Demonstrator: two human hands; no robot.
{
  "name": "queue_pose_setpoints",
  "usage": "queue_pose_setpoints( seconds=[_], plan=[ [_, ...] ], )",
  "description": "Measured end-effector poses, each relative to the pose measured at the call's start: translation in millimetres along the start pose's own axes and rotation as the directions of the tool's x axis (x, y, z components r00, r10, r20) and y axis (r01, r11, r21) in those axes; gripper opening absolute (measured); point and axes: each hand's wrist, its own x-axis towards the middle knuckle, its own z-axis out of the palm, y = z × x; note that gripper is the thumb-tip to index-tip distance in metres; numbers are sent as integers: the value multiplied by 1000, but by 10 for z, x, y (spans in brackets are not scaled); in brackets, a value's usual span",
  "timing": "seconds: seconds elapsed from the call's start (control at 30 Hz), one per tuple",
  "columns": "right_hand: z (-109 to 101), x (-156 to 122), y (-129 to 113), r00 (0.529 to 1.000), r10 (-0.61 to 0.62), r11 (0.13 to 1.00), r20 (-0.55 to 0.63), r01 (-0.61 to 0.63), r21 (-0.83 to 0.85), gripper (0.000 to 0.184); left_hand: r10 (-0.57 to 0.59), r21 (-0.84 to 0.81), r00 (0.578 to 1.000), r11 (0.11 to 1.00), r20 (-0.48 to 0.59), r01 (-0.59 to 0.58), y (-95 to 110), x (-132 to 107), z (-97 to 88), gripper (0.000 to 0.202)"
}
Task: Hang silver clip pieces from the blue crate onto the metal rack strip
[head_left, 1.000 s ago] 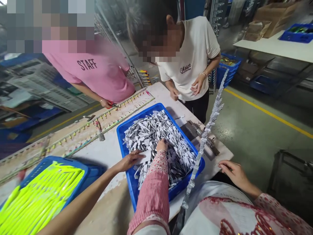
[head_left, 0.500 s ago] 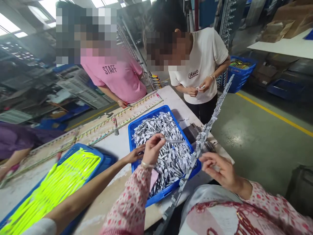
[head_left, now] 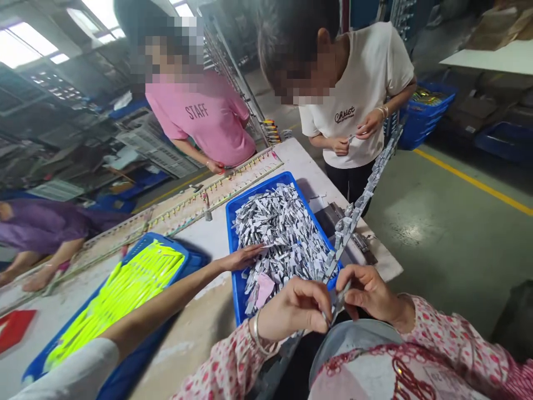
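My left hand (head_left: pixel 297 308) is closed in a pinch at the near side of the blue tray, a slim grey piece (head_left: pixel 325 316) showing at its fingertips. Close beside it, my right hand (head_left: pixel 370 294) has thumb and forefinger pinched at a greyish thing; fingers hide most of it. Both hands meet in front of a long grey rail (head_left: pixel 353 219) lined with small grey pieces, which slants up to the right. The blue tray (head_left: pixel 230 244) is heaped with slim silvery pieces (head_left: pixel 275 214) with pale flat ends. A pink scrap (head_left: pixel 265 289) lies on the heap.
From the left, a co-worker's hand (head_left: pixel 245 256) reaches into the tray. Two people stand across the table (head_left: pixel 300 158), and another leans in at far left. A blue basket (head_left: pixel 189 261) holds bright yellow strips (head_left: pixel 120 294). Dark metal blocks (head_left: pixel 362 244) lie near the table edge.
My left hand has come from above the tray down and right with its slim grey piece, to beside my right hand. My right fingers have closed. The co-worker's hand has reached farther into the heap.
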Motion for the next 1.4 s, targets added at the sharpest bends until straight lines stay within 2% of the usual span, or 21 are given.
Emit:
queue_pose_setpoints(
  seconds=[0.1,0.2,0.33,0.4,0.47,0.5,0.53,0.57,0.63,0.73,0.8,0.87,0.9,0.97,1.03,1.1,1.2,1.33,1.4],
  plan=[
    [16,49,-105,982,-171,968,-77,153,-200,18,-94,-159,993,984,-64,83,-89,62,-55,36],
    [72,98,-167,956,-288,872,-51,240,-426,20,-145,-226,988,965,-53,130,-162,112,-111,41],
    [202,104,-148,897,-422,744,-129,262,-614,51,14,-149,979,988,-202,-45,-236,160,-160,38],
    [258,93,-102,864,-498,577,-74,266,-772,48,90,-86,961,990,-262,-116,-273,169,-190,35],
    [290,87,-40,844,-529,309,89,289,-906,35,143,-20,950,988,-279,-155,-307,162,-227,33],
    [296,89,-6,834,-524,190,173,312,-931,33,162,16,950,986,-268,-164,-320,153,-248,31],
    [297,92,25,820,-521,105,236,336,-936,35,182,63,951,983,-250,-172,-327,140,-270,27],
    [294,98,52,811,-519,60,270,349,-935,36,206,121,951,976,-229,-182,-327,125,-292,24],
    [274,109,90,814,-506,44,285,354,-934,38,266,285,946,936,-183,-208,-309,98,-339,18],
    [189,118,117,827,-507,103,243,338,-935,36,365,534,923,808,-120,-250,-250,102,-433,11],
    [72,123,153,825,-553,200,111,261,-944,29,458,636,877,722,-146,-272,-213,159,-517,9],
    [-83,139,232,799,-591,307,-107,100,-947,26,548,695,808,668,-217,-267,-198,259,-607,10],
    [-163,155,288,790,-580,334,-198,9,-943,27,573,710,781,656,-249,-256,-202,320,-648,11],
    [-300,204,418,816,-503,289,-286,-153,-945,32,579,719,765,655,-282,-231,-234,451,-714,15],
    [-378,269,539,871,-381,167,-310,-265,-950,36,567,726,774,653,-280,-215,-291,574,-751,18],
    [-403,332,621,893,-305,70,-330,-324,-943,35,561,743,786,635,-259,-209,-350,671,-764,20],
    [-400,391,666,908,-261,6,-328,-339,-941,31,548,765,808,610,-216,-209,-402,758,-759,21],
    [-433,397,680,921,-254,-18,-295,-309,-951,26,521,771,840,593,-150,-231,-395,793,-759,23],
    [-467,394,699,926,-262,-15,-273,-287,-958,24,520,795,848,554,-97,-248,-384,798,-778,22]
  ],
)
